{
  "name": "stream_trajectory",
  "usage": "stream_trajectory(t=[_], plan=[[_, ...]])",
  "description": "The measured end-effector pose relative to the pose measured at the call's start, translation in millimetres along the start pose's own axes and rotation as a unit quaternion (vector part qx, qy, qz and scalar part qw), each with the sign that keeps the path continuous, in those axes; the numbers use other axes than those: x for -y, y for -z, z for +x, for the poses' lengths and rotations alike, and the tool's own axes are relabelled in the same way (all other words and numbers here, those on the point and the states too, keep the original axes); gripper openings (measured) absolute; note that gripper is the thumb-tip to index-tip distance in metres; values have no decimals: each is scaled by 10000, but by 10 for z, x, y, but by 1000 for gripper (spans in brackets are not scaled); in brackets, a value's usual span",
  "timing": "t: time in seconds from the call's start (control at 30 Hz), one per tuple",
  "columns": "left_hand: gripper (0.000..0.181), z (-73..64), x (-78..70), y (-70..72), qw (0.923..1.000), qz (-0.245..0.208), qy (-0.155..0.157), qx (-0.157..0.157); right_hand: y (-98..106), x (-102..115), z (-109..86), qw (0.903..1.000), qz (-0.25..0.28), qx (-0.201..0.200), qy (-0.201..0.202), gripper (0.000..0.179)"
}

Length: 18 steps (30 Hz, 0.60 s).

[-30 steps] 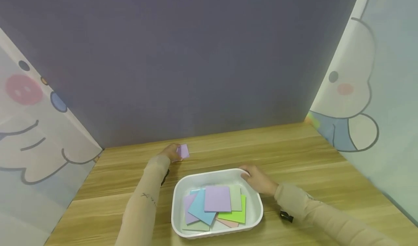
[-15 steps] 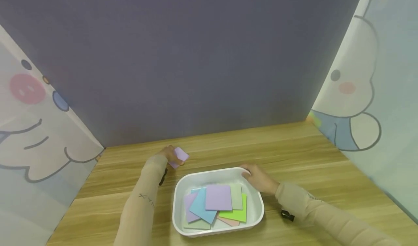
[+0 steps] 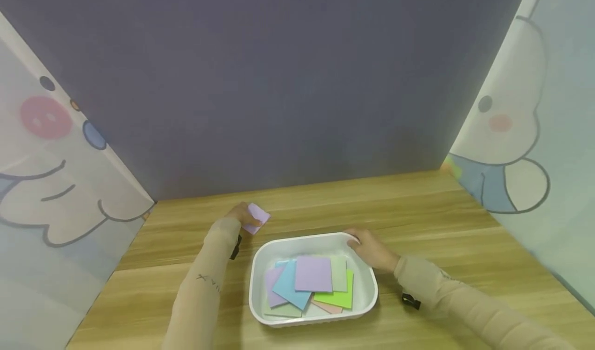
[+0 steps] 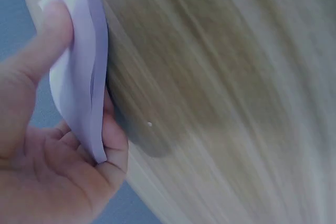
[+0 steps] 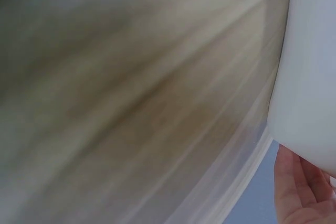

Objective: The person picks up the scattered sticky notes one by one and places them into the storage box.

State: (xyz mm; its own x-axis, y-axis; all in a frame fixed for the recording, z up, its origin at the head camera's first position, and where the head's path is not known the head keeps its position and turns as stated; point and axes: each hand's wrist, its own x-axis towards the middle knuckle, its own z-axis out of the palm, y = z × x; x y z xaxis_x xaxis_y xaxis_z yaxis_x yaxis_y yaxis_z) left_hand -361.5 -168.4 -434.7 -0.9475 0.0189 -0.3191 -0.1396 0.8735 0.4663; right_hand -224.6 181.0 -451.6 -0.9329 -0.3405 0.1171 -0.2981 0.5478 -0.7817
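My left hand (image 3: 244,215) grips a light purple sticky note pad (image 3: 258,216) above the table, behind and left of a white plastic tub. In the left wrist view the pad (image 4: 79,61) bends slightly between thumb and curled fingers, and its layered edge shows. My right hand (image 3: 374,251) holds the back right corner of the white tub (image 3: 256,288), fingers outside and thumb over the rim. Inside the tub lie several flat square pads: a purple pad (image 3: 313,274) on top, a blue pad (image 3: 291,285), a bright green pad (image 3: 341,297), pale green and pinkish ones.
The wood-grain table (image 3: 409,210) runs back to a dark grey panel (image 3: 297,81). Cartoon-printed curtains hang at the left (image 3: 51,174) and right (image 3: 553,133) sides.
The purple pad in my left hand has turned and come more into view between the fingers. My right hand stays on the tub's corner. The head view has shifted slightly.
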Motion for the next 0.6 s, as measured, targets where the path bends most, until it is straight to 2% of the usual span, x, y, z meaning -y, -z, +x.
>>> stream_trajectory(t=[0.03, 0.1, 0.13, 0.2, 0.23, 0.27, 0.4, 0.43, 0.47, 0.5, 0.6], plan=[[67, 25, 22, -10, 10000, 13, -52, -59, 4, -2, -1, 10000, -13, -2, 4, 26], [71, 371, 269, -99, 9994, 207, -172, -205, 12, -3, -2, 10000, -8, 24, 14, 27], [73, 582, 408, -148, 9986, 306, -305, -308, 19, -2, 3, 10000, 32, 27, -16, 27], [73, 890, 623, -220, 9957, 446, -654, -472, 34, -3, 9, 10000, 68, 42, -46, 28], [71, 911, 634, -220, 9941, 541, -779, -520, 41, -6, 11, 9999, 95, 61, -47, 28], [67, 900, 605, -204, 9940, 630, -721, -534, 45, -10, 12, 9999, 134, 81, -49, 28], [48, 173, 133, -34, 9891, 935, -765, -839, 54, -25, 21, 9997, 186, 169, -22, 29], [47, -3, 10, 12, 9895, 1020, -619, -820, 53, -26, 23, 9997, 189, 179, -33, 29], [47, -82, -27, 25, 9884, 1042, -617, -913, 51, -23, 23, 9997, 172, 181, -35, 29], [46, -90, -11, 18, 9875, 1014, -663, -1005, 50, -19, 22, 9997, 136, 179, -25, 29], [48, 59, 108, -15, 9912, 696, -583, -962, 48, -7, 6, 9999, 70, 144, -47, 29]])
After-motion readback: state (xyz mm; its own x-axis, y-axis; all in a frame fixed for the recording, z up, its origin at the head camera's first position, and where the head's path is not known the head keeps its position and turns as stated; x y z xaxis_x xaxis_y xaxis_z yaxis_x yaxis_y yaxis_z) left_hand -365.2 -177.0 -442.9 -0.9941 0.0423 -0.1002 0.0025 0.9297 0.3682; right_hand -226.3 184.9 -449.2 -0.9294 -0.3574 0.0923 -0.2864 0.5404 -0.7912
